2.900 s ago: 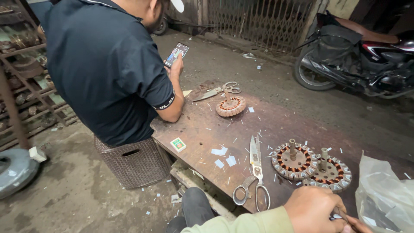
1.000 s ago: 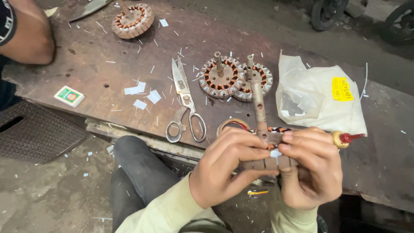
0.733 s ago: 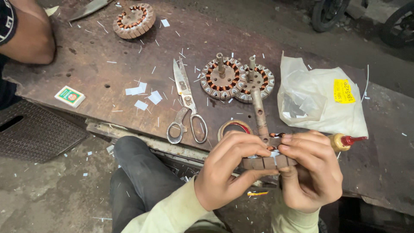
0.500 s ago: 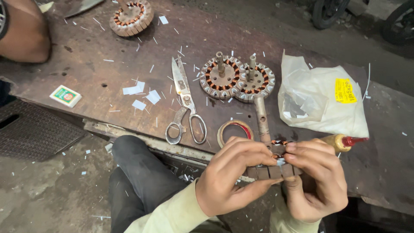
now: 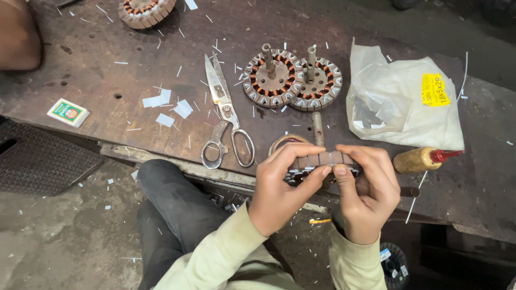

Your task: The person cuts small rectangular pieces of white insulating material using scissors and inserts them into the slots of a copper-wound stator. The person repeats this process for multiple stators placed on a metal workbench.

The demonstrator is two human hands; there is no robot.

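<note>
At the far left edge of the table (image 5: 80, 64), another person's arm (image 5: 19, 35) rests, and below it lies a small green and white box (image 5: 67, 112). Scraps of white paper (image 5: 164, 107) are strewn over the rusty top, with a wound stator (image 5: 145, 9) at the upper edge. Next come the big scissors (image 5: 226, 115), lying with the blades half apart, handles toward me.

Then my left hand (image 5: 282, 188): its fingers are closed on the stator (image 5: 322, 161) I hold just over the near edge of the table, thumb beneath, fingertips along the steel rim. My right hand (image 5: 365, 190) is clamped on the same stator from the other side, thumb pressing at the rim. Copper winding shows under my fingers, though how much of it is wound I cannot tell, since my hands hide most of it.

Behind it a roll of tape (image 5: 287, 142) lies partly hidden, and further back two stators on shafts (image 5: 293, 80) stand touching, both looking fully wound. I judge those done and this one in my hands as the piece in work. To the right sit a white plastic bag (image 5: 408, 107) and a yellow-handled tool (image 5: 422, 159).
</note>
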